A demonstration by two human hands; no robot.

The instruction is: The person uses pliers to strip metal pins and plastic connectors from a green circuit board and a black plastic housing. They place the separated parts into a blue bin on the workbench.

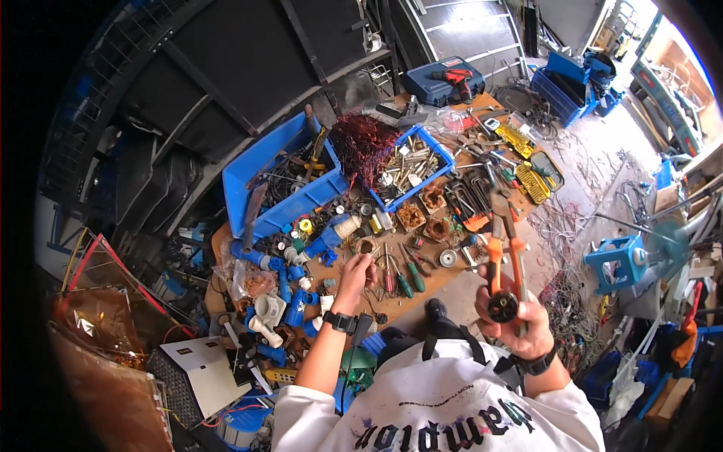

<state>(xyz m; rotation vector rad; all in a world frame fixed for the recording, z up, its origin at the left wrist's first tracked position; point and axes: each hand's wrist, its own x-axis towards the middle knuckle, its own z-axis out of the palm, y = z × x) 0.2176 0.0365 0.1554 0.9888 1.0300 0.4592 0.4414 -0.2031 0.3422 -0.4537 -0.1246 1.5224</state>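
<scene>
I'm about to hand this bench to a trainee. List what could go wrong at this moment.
1. The right hand holds orange-handled pliers and a small round black part out past the edge of the wooden worktable; if the part slips, it may vanish among the tangled wires on the floor.
2. The left hand reaches among green-handled screwdrivers packed closely together; it could knock one off or catch a tip.
</scene>
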